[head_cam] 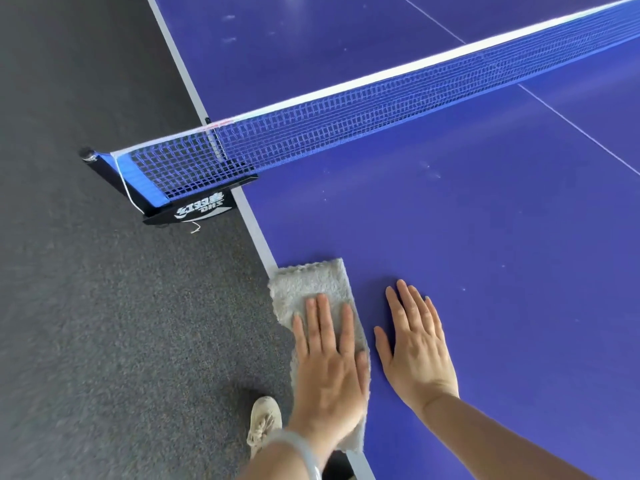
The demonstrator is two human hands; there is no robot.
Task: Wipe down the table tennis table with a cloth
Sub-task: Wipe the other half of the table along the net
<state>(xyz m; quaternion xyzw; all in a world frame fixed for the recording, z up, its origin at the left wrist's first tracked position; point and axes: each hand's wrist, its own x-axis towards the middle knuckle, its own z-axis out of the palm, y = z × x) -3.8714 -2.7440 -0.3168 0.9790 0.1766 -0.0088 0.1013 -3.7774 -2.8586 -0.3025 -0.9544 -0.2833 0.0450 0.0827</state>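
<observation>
Grey cloth (311,285) under left hand (329,368) fingers (323,320), table edge (256,233)

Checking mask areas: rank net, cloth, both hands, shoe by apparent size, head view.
1. net
2. cloth, part covered
3. left hand, right hand: alike, no ranking
4. shoe, partly hidden

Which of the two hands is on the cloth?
The left hand, pressing flat on the grey cloth at the edge of the table; the right hand rests on bare blue surface beside it.
</observation>
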